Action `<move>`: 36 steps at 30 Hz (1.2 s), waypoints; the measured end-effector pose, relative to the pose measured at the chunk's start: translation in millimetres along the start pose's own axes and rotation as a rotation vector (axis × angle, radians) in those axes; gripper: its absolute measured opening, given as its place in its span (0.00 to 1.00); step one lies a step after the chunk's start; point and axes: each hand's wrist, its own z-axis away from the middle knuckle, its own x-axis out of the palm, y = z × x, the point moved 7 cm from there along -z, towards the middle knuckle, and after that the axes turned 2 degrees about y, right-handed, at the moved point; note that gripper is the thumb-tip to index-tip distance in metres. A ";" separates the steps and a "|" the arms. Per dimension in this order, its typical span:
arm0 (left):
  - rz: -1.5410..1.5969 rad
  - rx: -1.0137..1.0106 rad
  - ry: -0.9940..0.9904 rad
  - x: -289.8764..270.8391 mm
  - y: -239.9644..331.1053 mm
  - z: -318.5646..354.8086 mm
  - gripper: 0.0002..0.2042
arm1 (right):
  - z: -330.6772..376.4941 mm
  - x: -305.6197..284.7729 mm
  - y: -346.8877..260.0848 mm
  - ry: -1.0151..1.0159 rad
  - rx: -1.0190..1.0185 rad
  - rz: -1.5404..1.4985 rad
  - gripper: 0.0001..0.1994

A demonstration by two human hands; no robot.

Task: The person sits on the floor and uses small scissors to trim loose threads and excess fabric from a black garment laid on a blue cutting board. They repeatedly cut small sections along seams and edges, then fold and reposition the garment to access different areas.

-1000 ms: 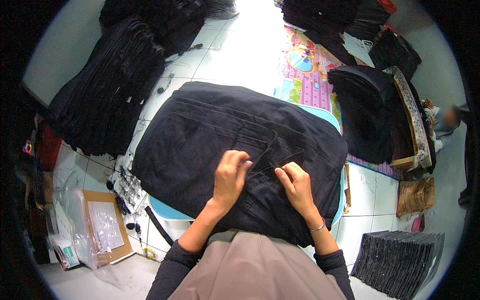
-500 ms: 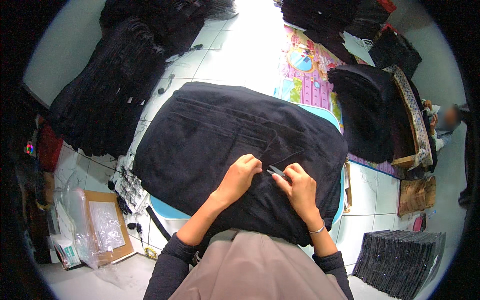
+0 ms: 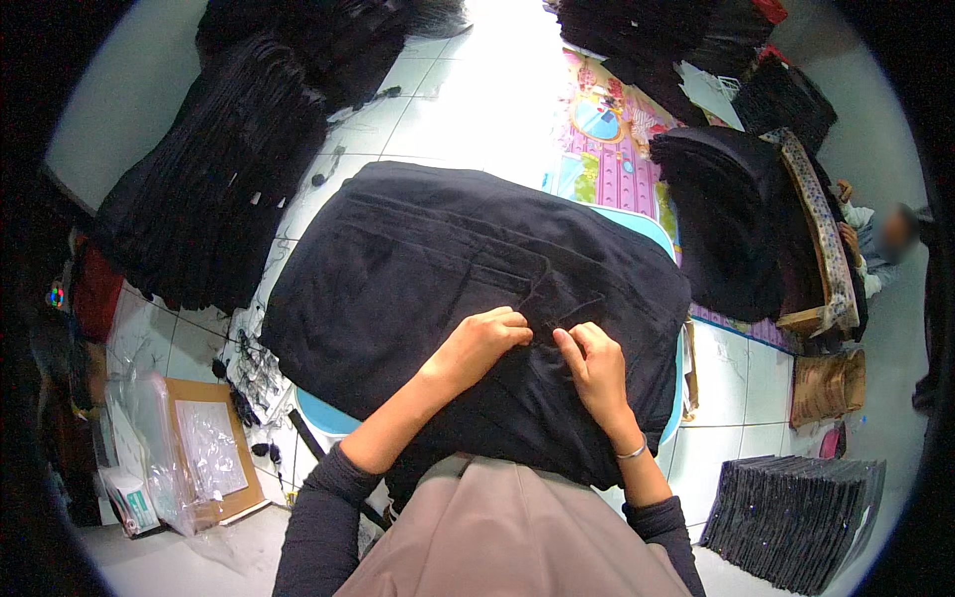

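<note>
A large black cloth garment [image 3: 398, 269] lies spread before me over a low table with a blue and white edge [image 3: 328, 416]. Thin dark threads [image 3: 572, 301] trail across its middle. My left hand [image 3: 487, 343] is closed in a pinch just above the cloth, left of centre; what its fingertips hold is too small to make out. Close by on the right, my right hand [image 3: 595, 368] is curled, thumb and forefinger near the cloth. The small snips seen in it earlier are hidden now, likely inside the curled fingers.
Stacks of black cloth stand at the far left [image 3: 209, 189] and right [image 3: 726, 219]. A dark bundle [image 3: 791, 517] sits at the lower right. Plastic-wrapped cardboard [image 3: 214, 448] is at lower left. Another person [image 3: 880, 244] sits at the right edge beside a wooden frame [image 3: 821, 239].
My left hand has shifted slightly right, toward the right hand. The snips' blades, visible pointing left from my right hand before, no longer show. The other person's hands have moved.
</note>
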 end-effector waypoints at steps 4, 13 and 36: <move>-0.013 0.089 0.011 1.9 -1.0 -3.2 0.06 | 5.5 0.4 -5.4 -0.029 -0.056 0.067 0.18; 0.270 -0.139 0.170 -6.3 -15.1 5.9 0.04 | 6.4 11.5 -17.1 -0.049 -0.217 0.351 0.18; -0.159 -0.164 0.374 -3.3 12.0 10.0 0.04 | -13.3 1.4 -6.9 -0.042 -0.158 0.029 0.17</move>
